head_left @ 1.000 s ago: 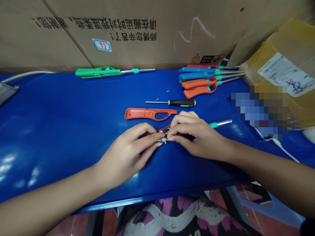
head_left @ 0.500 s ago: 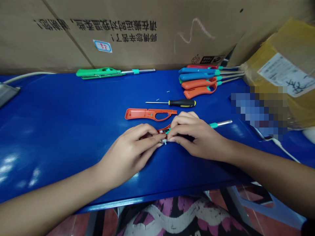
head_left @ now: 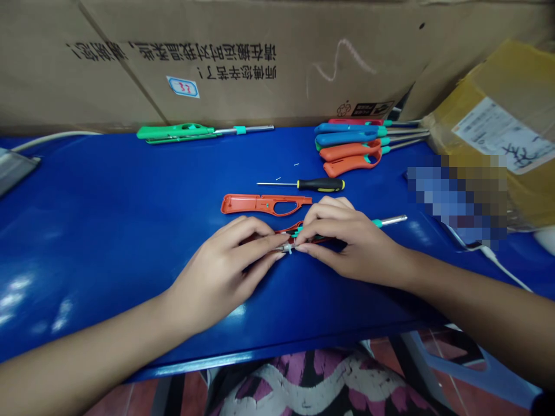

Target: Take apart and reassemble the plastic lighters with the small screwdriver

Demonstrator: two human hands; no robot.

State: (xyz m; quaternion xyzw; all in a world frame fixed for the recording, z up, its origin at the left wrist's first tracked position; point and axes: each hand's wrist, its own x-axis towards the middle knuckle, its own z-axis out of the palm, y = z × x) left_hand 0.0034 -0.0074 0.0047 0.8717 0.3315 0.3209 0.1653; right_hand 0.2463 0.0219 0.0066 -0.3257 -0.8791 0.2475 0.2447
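Observation:
My left hand [head_left: 223, 271] is closed in a pinch on a small whitish plastic-and-metal part [head_left: 287, 248], with its exact kind too small to make out. Fingertips of my right hand [head_left: 347, 237] pinch the other end of the same part. Just behind the fingers lies an opened orange lighter half [head_left: 284, 231] with black and teal inner pieces, mostly covered by my hands. Its silver nozzle [head_left: 393, 220] sticks out to the right past my right hand. The loose orange casing half [head_left: 240, 204] lies hollow side up beyond my hands.
A black and yellow screwdriver [head_left: 321, 185] lies behind the casing, near two tiny screws [head_left: 296, 164]. Several stick lighters [head_left: 349, 166] are piled at the back right; a green one [head_left: 173, 132] lies back left. A carton [head_left: 243, 98] walls the back; a phone [head_left: 451, 202] lies right.
My fingertips have shifted slightly, and the small part sits a little further left and more level. The whole view has tipped slightly. The lighters and screwdriver lie unchanged.

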